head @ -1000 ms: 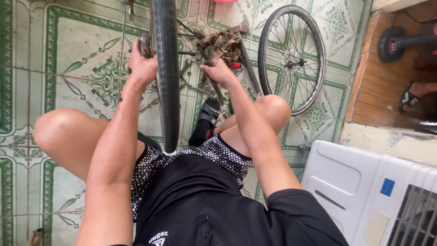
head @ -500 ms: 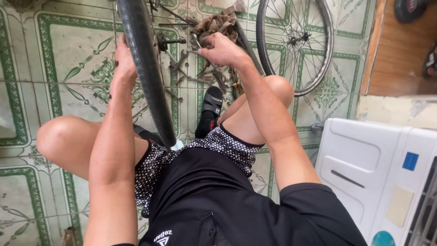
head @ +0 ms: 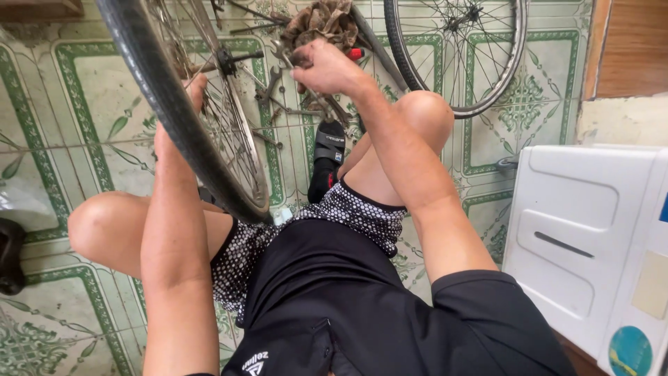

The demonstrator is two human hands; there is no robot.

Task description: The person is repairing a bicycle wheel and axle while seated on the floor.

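I sit with a bicycle wheel [head: 139,49] upright between my knees; its black tyre runs diagonally across the view. My left hand [head: 170,150] reaches behind the tyre and grips the rim, fingers showing among the spokes near the hub axle [head: 229,59]. To the right of the hub my right hand [head: 327,66] is closed on a metal wrench [head: 287,52]. Just above that hand a brown rag [head: 320,17] lies on the floor.
A second spoked wheel [head: 518,56] leans at the upper right. Loose wrenches [head: 278,104] lie on the green patterned tiles beside my black sandal [head: 327,157]. A white appliance [head: 591,230] stands at the right, and a dark object [head: 10,254] sits at the left edge.
The held wheel now leans further left in view and its hub shows. My right hand has shifted slightly, still near the rag with the wrench; my left hand stays on the wheel.
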